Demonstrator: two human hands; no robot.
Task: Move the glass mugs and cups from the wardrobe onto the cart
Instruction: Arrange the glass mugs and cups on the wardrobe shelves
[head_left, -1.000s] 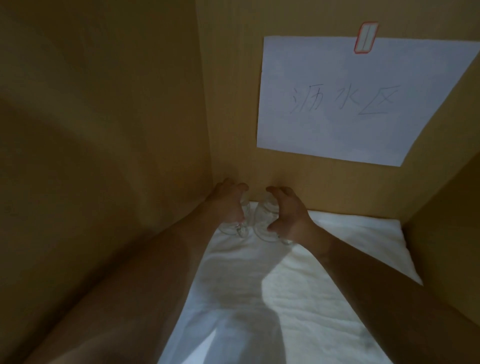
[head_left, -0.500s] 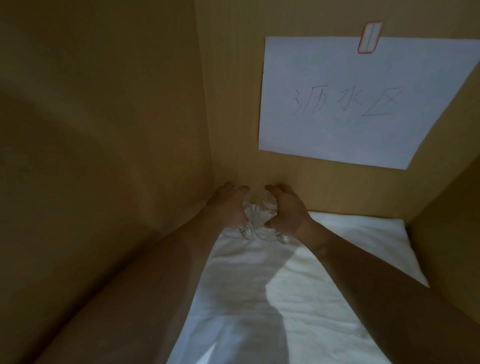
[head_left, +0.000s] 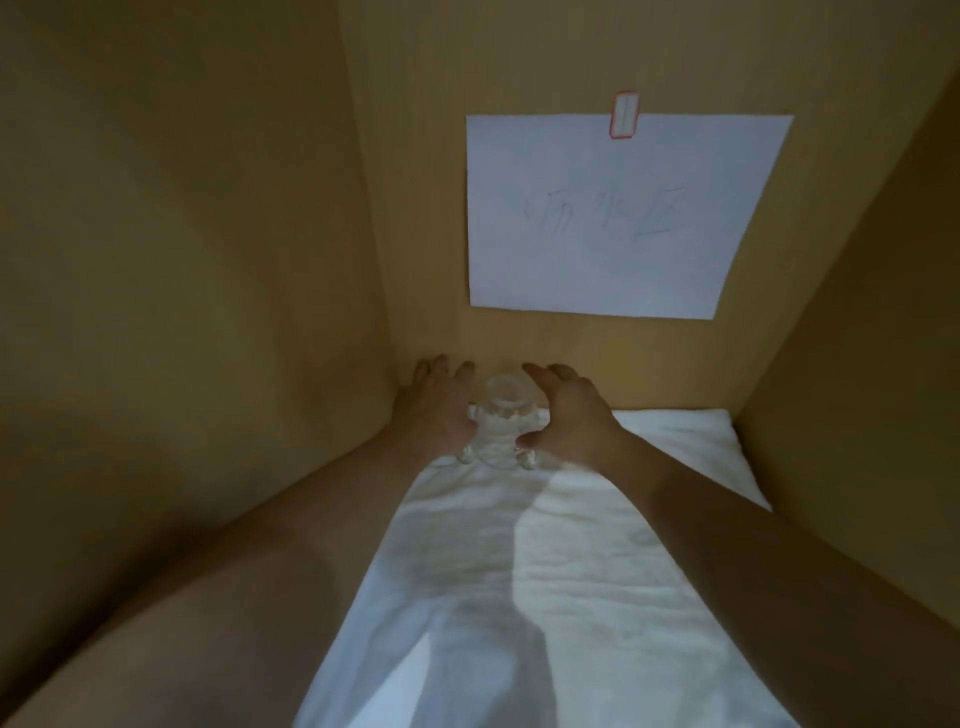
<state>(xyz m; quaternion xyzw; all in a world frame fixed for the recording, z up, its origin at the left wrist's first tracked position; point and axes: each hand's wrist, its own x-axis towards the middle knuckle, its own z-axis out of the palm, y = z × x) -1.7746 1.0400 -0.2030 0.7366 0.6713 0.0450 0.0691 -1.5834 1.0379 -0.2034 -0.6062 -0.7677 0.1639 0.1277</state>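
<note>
**Glass caught between two hands in a tight corner**

Because the glassware sits deep in the back left corner, there is little room to work. Left of the left hand stands the side wall, so close that the knuckles could scrape it on a lift and jog the grip. That hand lies against the left flank of the glasses, its fingers reaching towards the back wall; whether they curl round the glass or only press on it I cannot tell, since the picture is blurred there.

Between the two hands the glasses stand on the towel, seemingly two or more clear pieces pushed together, with small handles or feet showing at the near edge. If they are lifted as a bunch, I judge they may knock and chip, or one may slip out below, as smooth glass gives little hold. The soft, rumpled towel could also catch a base and tip it.

The right hand cups the right flank, thumb on the near side; its hold is equally unclear. Above and right of it a paper hangs from a clip, clear of the lift.

The cart is out of view.
</note>
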